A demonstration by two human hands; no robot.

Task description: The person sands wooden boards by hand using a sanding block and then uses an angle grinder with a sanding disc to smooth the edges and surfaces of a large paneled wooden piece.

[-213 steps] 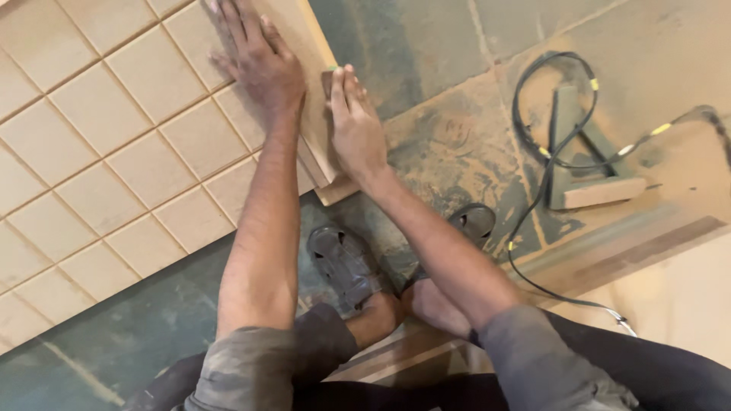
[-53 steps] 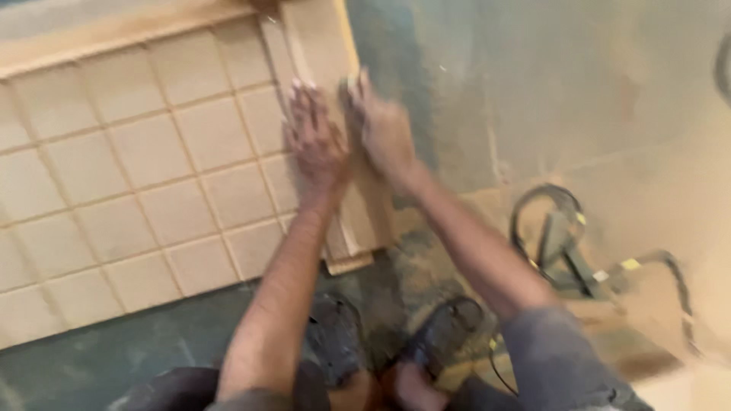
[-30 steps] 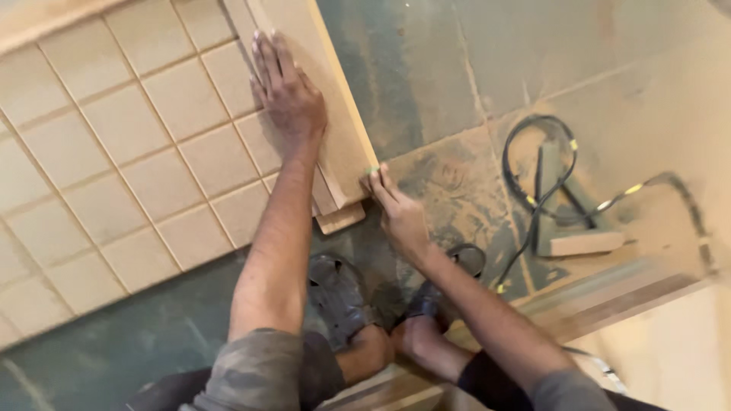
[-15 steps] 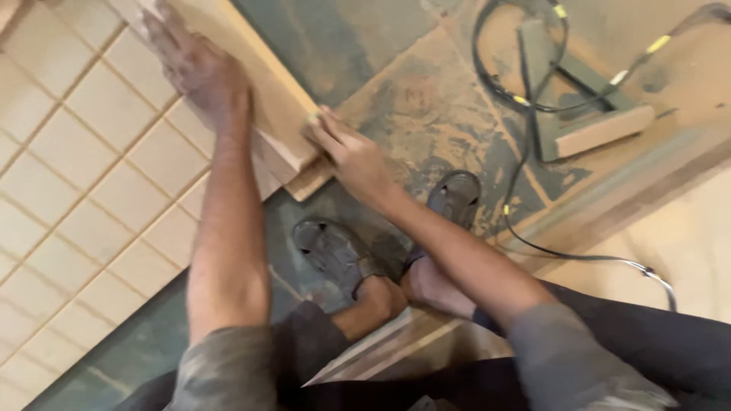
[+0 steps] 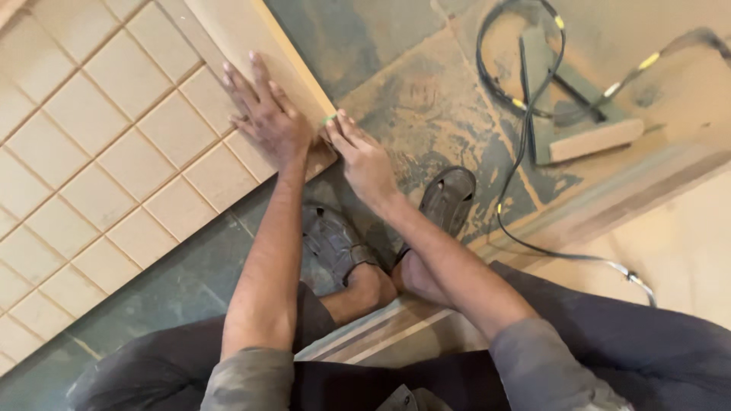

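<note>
My left hand (image 5: 266, 118) flat, open on wooden strip (image 5: 263, 46); right hand (image 5: 365, 160) pinching what looks like a small green thing (image 5: 328, 119) at its edge.

Left hand (image 5: 266, 114) flat, fingers spread; right hand (image 5: 365, 156) pinching.

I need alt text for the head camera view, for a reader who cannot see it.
Seen from above, a crouching person presses the left hand flat on a tan board strip along the edge of a grooved square-grid panel, while the right hand pinches the strip's near corner. A black cable lies on the dusty floor nearby.
</note>
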